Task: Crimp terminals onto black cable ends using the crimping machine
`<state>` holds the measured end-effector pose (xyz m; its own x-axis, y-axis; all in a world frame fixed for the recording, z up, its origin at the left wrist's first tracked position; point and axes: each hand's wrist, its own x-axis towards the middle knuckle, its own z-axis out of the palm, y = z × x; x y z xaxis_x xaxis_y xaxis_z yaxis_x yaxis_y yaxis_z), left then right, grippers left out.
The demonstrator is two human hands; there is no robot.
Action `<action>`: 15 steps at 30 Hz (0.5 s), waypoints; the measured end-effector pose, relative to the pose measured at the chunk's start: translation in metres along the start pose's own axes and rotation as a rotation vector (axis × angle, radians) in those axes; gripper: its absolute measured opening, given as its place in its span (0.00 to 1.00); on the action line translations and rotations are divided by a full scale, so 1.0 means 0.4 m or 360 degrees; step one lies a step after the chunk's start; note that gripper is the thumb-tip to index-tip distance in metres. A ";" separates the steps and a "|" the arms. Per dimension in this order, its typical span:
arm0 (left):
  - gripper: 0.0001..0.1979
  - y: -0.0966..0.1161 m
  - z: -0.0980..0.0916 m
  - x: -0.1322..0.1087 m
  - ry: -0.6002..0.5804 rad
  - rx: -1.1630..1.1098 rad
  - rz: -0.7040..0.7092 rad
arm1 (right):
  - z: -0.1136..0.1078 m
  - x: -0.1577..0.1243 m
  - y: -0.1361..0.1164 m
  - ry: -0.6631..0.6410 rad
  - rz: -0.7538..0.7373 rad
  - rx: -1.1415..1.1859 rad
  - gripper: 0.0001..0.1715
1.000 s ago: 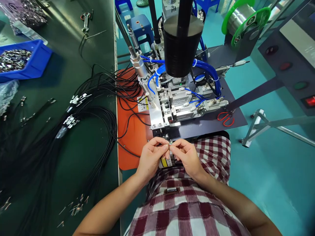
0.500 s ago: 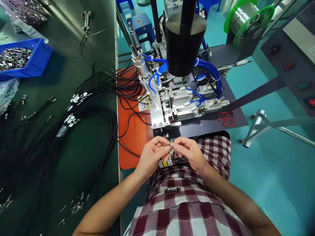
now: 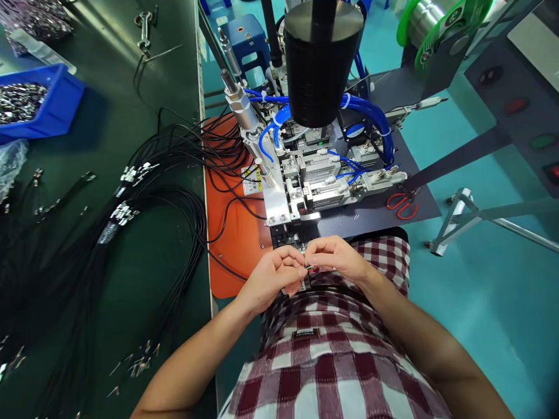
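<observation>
My left hand (image 3: 276,276) pinches the end of a black cable in front of the machine, close to my lap. Thin coloured wires (image 3: 310,268), green and red among them, stick out between the fingertips. Beside it, my right hand (image 3: 336,256) has its thumb and fingers closed at the same wires. The fingertips of both hands almost meet. Just beyond them is the metal machine (image 3: 323,195) with blue air tubes. One black cable (image 3: 227,266) runs over the orange board (image 3: 238,233) toward my left hand.
Bundled black cables (image 3: 192,203) lie on the dark green table (image 3: 157,279) at left, with a blue bin (image 3: 65,107) of metal parts behind. Red-handled scissors (image 3: 402,206) rest right of the machine. A black cylinder (image 3: 321,70) hangs over it; a solder spool (image 3: 430,23) stands back right.
My right hand has shifted slightly, its fingers now straighter and a little above the left fingertips. The coloured wires show more clearly between the hands. The view has moved slightly.
</observation>
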<state>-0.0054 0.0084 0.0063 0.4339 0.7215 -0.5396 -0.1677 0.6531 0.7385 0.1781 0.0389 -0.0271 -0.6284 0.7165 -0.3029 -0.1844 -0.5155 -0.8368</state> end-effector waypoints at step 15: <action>0.09 0.006 0.015 -0.004 0.0320 0.0057 0.0136 | 0.041 -0.039 -0.016 0.0425 -0.0276 -0.0680 0.08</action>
<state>-0.0014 0.0075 0.0114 0.2335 0.8075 -0.5417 -0.1630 0.5817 0.7969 0.1767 0.0234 -0.0098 -0.3916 0.8976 -0.2024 0.0909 -0.1812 -0.9792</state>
